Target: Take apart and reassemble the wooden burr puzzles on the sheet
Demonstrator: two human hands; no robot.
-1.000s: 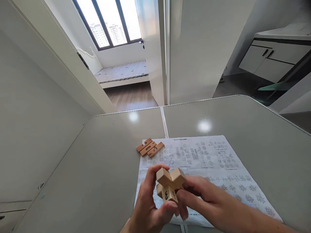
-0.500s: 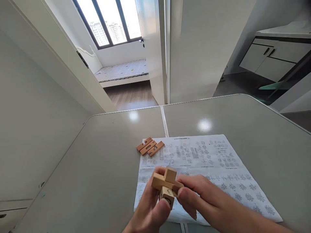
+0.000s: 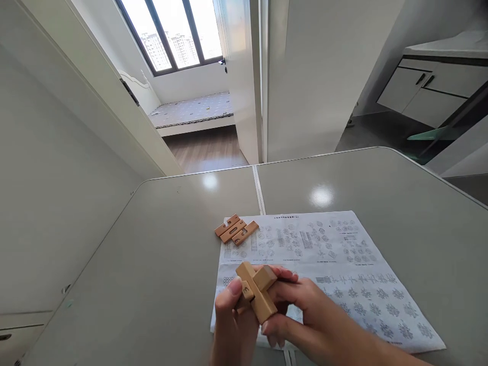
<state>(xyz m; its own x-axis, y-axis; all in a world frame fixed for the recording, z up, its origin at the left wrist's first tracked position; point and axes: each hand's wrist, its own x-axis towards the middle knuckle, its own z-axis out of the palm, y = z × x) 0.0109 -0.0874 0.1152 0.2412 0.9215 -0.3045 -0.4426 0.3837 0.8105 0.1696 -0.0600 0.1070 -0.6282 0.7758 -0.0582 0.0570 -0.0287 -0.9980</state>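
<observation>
Finds tan, cross-shaped wooden block assembly [image 3: 260, 298] grasped between left hand [image 3: 237, 323] and right hand [image 3: 315, 311]; seems light, rigid, best held by bar ends [image 3: 267, 310].

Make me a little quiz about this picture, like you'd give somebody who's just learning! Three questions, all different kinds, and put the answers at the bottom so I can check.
1. Pick one. How many flat reddish-brown wooden pieces are lying close together?
A) one
B) three
C) six

2. True or false? The left hand and the right hand are both touching the pale wooden cross shape.

3. Fill in the missing word. The flat pieces lie partly on the table and partly on a corner of the printed ____.

Key: 1. B; 2. True; 3. sheet
</observation>
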